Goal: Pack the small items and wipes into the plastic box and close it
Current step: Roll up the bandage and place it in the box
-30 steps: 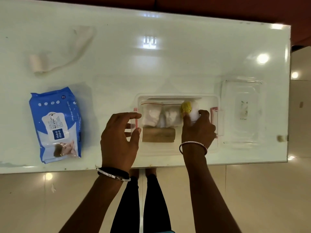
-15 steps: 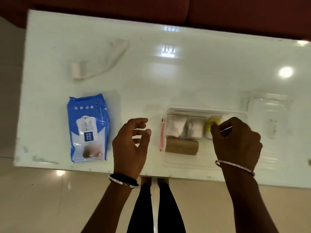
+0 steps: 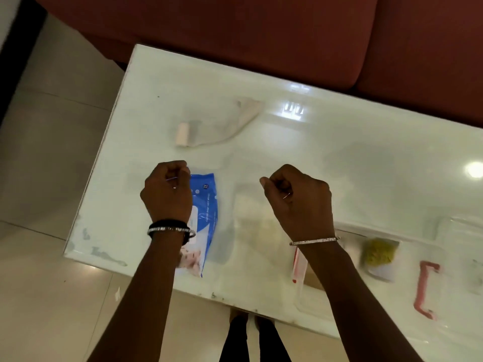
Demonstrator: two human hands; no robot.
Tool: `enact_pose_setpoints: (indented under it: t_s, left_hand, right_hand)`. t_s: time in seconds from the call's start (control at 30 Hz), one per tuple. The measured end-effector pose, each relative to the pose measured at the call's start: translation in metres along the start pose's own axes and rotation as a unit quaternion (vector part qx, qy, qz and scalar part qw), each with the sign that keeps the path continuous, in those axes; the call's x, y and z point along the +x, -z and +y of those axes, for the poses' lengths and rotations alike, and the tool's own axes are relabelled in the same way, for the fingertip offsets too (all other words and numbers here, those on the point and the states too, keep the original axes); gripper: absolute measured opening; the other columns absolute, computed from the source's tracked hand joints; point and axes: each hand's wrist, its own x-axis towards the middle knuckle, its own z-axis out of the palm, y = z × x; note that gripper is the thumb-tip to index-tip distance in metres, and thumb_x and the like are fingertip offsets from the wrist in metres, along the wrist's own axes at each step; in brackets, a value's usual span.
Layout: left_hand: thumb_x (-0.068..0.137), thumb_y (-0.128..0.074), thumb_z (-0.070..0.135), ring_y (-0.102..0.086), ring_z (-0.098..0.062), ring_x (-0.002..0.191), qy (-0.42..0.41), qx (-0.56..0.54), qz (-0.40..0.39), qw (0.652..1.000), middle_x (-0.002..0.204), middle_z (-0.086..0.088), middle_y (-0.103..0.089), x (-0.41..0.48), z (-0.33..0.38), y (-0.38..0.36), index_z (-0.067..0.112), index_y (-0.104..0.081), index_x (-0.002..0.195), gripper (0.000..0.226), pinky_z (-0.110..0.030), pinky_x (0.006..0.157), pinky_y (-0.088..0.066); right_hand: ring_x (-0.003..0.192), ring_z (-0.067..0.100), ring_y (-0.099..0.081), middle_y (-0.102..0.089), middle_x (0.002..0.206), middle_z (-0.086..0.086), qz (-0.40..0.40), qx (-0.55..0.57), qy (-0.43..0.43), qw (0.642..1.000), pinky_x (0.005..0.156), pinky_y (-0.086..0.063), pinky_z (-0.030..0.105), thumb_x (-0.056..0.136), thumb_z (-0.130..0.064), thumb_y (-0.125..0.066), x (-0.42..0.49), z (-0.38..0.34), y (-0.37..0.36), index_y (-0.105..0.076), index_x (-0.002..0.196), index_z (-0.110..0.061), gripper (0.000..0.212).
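A blue wipes pack point(image 3: 206, 212) lies flat near the table's front left edge. My left hand point(image 3: 167, 192) hovers over its upper left corner with fingers curled, and I see nothing in it. My right hand point(image 3: 298, 202) is a loose fist above bare table, between the pack and the clear plastic box point(image 3: 311, 307). The box stands open at the front right, with red latches point(image 3: 426, 291) at both ends. A yellow item in a small bag point(image 3: 379, 253) lies inside. My right forearm hides most of the other contents.
A partly unrolled white bandage point(image 3: 217, 124) lies at the back left of the glossy white table point(image 3: 352, 152). The box's clear lid point(image 3: 465, 231) rests at the far right. A red sofa point(image 3: 261, 35) runs along the table's far side. Tiled floor surrounds the table.
Both hands have left the box and moved left. The left hand went from beside the box to above the wipes pack. The view has swung left, pushing the box to the right edge.
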Motion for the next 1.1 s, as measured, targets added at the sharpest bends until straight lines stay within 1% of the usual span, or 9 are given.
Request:
enact_pose_setpoints:
  t_s: [0.1,0.2,0.33,0.53,0.63,0.73,0.9,1.0,1.1]
  left_hand:
    - [0.088,-0.061,0.019,-0.071,-0.027,0.089,0.029,0.03,0.035,0.999,0.098,-0.01,-0.075,0.037,-0.004,-0.012,0.009,-0.072,0.099,0.018,-0.03,0.085,-0.053]
    - [0.087,-0.067,0.031,-0.068,-0.021,0.097,0.041,0.059,0.041,0.997,0.105,-0.007,-0.073,0.067,-0.003,-0.026,0.009,-0.069,0.107,0.03,-0.018,0.077,-0.042]
    - [0.08,-0.072,0.042,-0.063,-0.021,0.106,0.039,0.119,0.018,0.992,0.111,-0.008,-0.069,0.096,0.0,-0.041,0.01,-0.064,0.114,0.047,-0.024,0.075,-0.038]
    - [0.073,-0.078,0.034,-0.069,-0.024,0.095,0.056,0.131,-0.021,0.99,0.1,-0.006,-0.074,0.109,0.005,-0.051,0.011,-0.068,0.101,0.038,-0.028,0.071,-0.047]
    - [0.072,-0.078,0.033,-0.068,-0.021,0.084,0.063,0.091,-0.042,0.993,0.09,-0.002,-0.071,0.094,0.013,-0.045,0.012,-0.069,0.098,0.035,-0.025,0.07,-0.046]
    - [0.073,-0.079,0.026,-0.071,-0.024,0.077,0.079,-0.012,-0.091,0.993,0.09,-0.006,-0.073,0.061,0.024,-0.039,0.011,-0.066,0.097,0.031,-0.031,0.068,-0.058]
    - [0.078,-0.076,0.008,-0.072,-0.024,0.082,0.138,-0.204,-0.213,0.946,0.096,-0.017,-0.073,-0.007,0.038,-0.029,0.013,-0.057,0.098,0.028,-0.03,0.065,-0.062]
    - [0.076,-0.076,0.009,-0.075,-0.019,0.076,0.148,-0.259,-0.227,0.927,0.09,-0.013,-0.076,-0.037,0.041,-0.027,0.014,-0.058,0.097,0.028,-0.026,0.063,-0.06]
    - [0.067,-0.077,0.027,-0.076,-0.014,0.075,0.133,-0.27,-0.22,0.928,0.078,-0.004,-0.078,-0.055,0.047,-0.026,0.017,-0.058,0.098,0.038,-0.021,0.062,-0.059]
  right_hand:
    - [0.049,0.005,-0.05,-0.054,0.056,-0.014,-0.016,0.005,0.006,1.0,0.054,-0.042,0.023,0.087,-0.031,-0.069,0.014,-0.001,-0.017,-0.06,0.071,-0.016,0.024]
    - [0.051,0.006,-0.054,-0.057,0.057,-0.013,-0.031,0.013,0.001,0.999,0.055,-0.046,0.026,0.087,-0.033,-0.069,0.022,-0.001,-0.03,-0.061,0.071,-0.018,0.024]
    - [0.053,0.008,-0.058,-0.062,0.058,-0.01,-0.054,0.02,-0.009,0.998,0.057,-0.049,0.027,0.087,-0.036,-0.068,0.028,-0.001,-0.044,-0.06,0.071,-0.02,0.024]
    - [0.055,0.003,-0.061,-0.064,0.06,-0.012,-0.069,0.047,-0.062,0.995,0.06,-0.049,0.022,0.087,-0.037,-0.069,0.03,0.005,-0.048,-0.064,0.073,-0.019,0.024]
    - [0.06,0.008,-0.067,-0.07,0.063,-0.007,-0.067,0.101,-0.104,0.987,0.066,-0.056,0.03,0.087,-0.034,-0.07,0.032,0.004,-0.044,-0.066,0.074,-0.016,0.023]
    - [0.06,0.008,-0.07,-0.072,0.064,-0.004,-0.05,0.181,-0.16,0.969,0.067,-0.059,0.033,0.087,-0.031,-0.071,0.035,-0.001,-0.036,-0.067,0.076,-0.014,0.021]
    - [0.069,0.019,-0.073,-0.074,0.075,0.002,-0.029,0.285,-0.203,0.936,0.062,-0.061,0.036,0.088,-0.02,-0.07,0.035,-0.01,-0.01,-0.07,0.084,-0.016,0.005]
    - [0.073,0.021,-0.073,-0.075,0.079,0.004,-0.031,0.314,-0.197,0.928,0.062,-0.06,0.032,0.086,-0.02,-0.07,0.029,-0.013,0.011,-0.071,0.088,-0.02,0.002]
    - [0.075,0.02,-0.074,-0.076,0.08,0.002,-0.058,0.314,-0.194,0.928,0.068,-0.062,0.041,0.085,-0.022,-0.073,0.016,-0.015,0.027,-0.072,0.089,-0.023,0.004]
